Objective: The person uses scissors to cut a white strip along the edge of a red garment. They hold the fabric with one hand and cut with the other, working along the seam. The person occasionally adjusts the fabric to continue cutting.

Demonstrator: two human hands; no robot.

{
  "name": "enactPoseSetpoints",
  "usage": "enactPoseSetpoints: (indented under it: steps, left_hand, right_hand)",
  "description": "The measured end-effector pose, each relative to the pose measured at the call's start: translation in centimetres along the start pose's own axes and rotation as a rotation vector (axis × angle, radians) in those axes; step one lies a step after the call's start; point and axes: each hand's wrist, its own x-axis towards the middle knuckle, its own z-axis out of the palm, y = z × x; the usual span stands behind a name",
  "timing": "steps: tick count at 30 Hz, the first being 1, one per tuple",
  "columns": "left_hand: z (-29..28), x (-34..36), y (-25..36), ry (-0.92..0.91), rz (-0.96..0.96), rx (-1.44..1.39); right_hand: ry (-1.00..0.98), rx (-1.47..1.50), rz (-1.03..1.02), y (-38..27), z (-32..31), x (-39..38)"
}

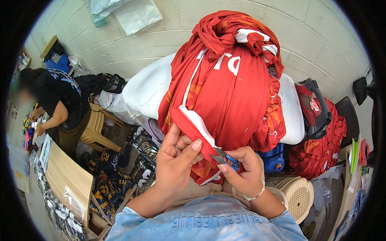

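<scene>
The person is wearing a tie-dyed blue shirt [201,225] and is bringing both bare hands together in front of it. The left hand [173,160], with a ring on one finger, is pinching a red hem with white edging [192,127] between thumb and fingers. The right hand [246,172] is gripping blue-handled thread snips [233,162]; their blades are standing parted beside the hem, though whether they are touching it cannot be told. Just beyond, the hem is joining a heap of red jersey fabric [241,104], which is lying over a white padded surface [146,86]. To the right, stacked beige plastic stools [301,197] are standing near more red fabric [315,156]. Farther left, a co-worker in black [60,102] is bending over colourful items. A pale block wall [177,20] is rising behind.
</scene>
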Motion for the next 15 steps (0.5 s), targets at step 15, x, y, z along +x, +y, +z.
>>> enactPoseSetpoints:
  steps: [15]
  left_hand:
    - [0.04,-0.77,-0.13,-0.025,-0.053,-0.050]
  right_hand:
    - [0.033,-0.070,-0.062,-0.27,0.65,0.74]
